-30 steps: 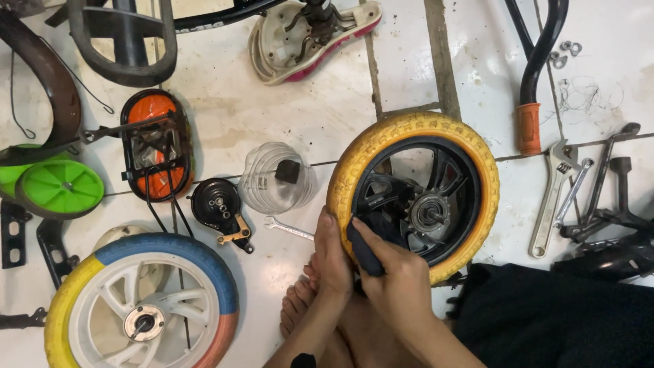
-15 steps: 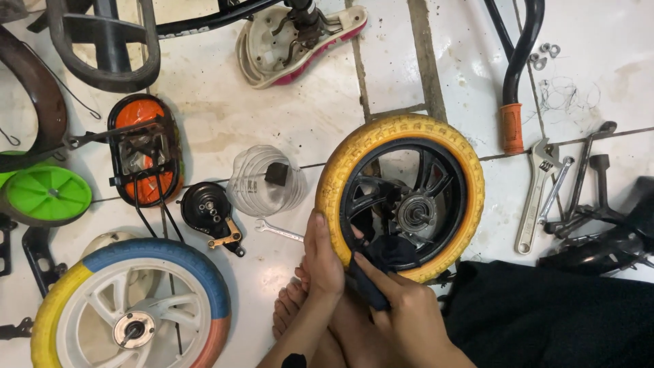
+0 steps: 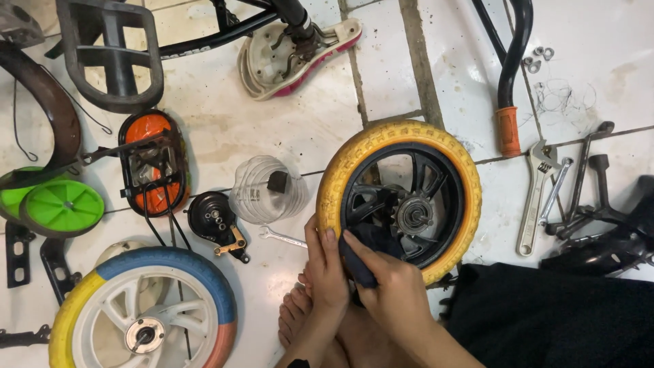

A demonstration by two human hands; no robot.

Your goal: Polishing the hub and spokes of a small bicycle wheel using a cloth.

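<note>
Head view: my left hand (image 3: pixel 325 269) grips the near rim of the yellow wheel (image 3: pixel 399 197) lying flat ahead; my right hand (image 3: pixel 390 289), closed around a dark cloth (image 3: pixel 364 249), presses toward the hub.

Yellow-tyred black wheel (image 3: pixel 402 197) — flat on tile — dark cloth (image 3: pixel 364 252) inside.

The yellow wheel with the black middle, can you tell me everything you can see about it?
The yellow wheel has a thick, knobbly yellow tyre that looks like rubber or foam, around a black rim with curved black spokes and a grey metal cog at its hub. It lies flat on the white tiled floor. The left hand grips its near edge, and the right hand presses a dark cloth against the rim.
</note>
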